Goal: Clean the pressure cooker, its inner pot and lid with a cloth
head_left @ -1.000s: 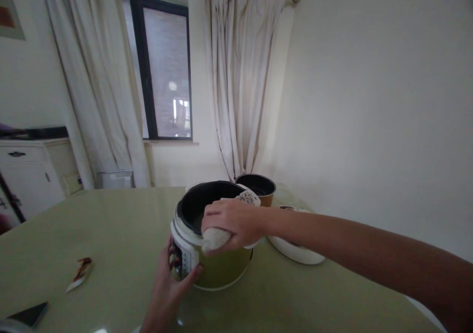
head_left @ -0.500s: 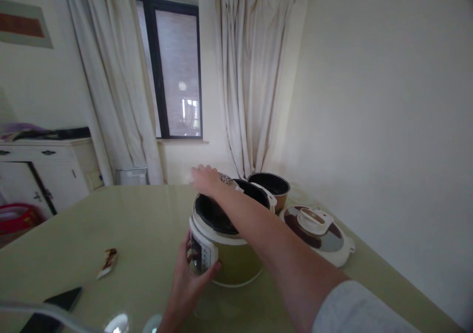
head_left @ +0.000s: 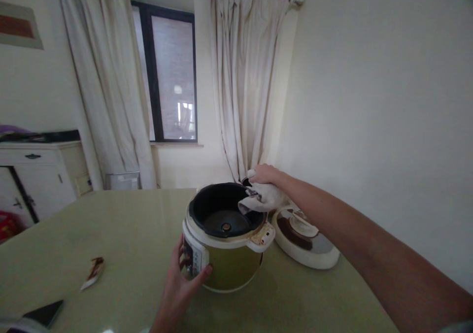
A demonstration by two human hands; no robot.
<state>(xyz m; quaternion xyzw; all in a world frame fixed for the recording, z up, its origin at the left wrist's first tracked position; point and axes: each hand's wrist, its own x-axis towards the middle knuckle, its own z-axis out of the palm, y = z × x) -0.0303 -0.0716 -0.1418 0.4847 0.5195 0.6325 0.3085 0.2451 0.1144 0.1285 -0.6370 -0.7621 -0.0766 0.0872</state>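
Observation:
An electric pressure cooker body [head_left: 232,261] stands lidless on the pale green table, its dark inside bare down to a round piece at the bottom. My left hand [head_left: 183,276] grips its front left side around the control panel [head_left: 194,258], thumb on the front and fingers at the panel's far edge. At the right rim, my right hand [head_left: 266,173] is closed on a light cloth [head_left: 264,197], which hangs over the rim and hides part of it. The cooker's lid [head_left: 306,244] lies on the table to the right, partly behind my right forearm.
Behind the cloth shows a bit of the dark inner pot [head_left: 246,181]. A small brown-and-white scrap [head_left: 92,273] and a dark flat object [head_left: 44,314] lie on the table [head_left: 133,234] at left. A wall borders the right side; a white cabinet [head_left: 40,170] stands at far left.
My right hand has carried the cloth from the far left rim to the right rim. The cooker has turned, bringing its side handle to the front right. My left hand still holds the panel side.

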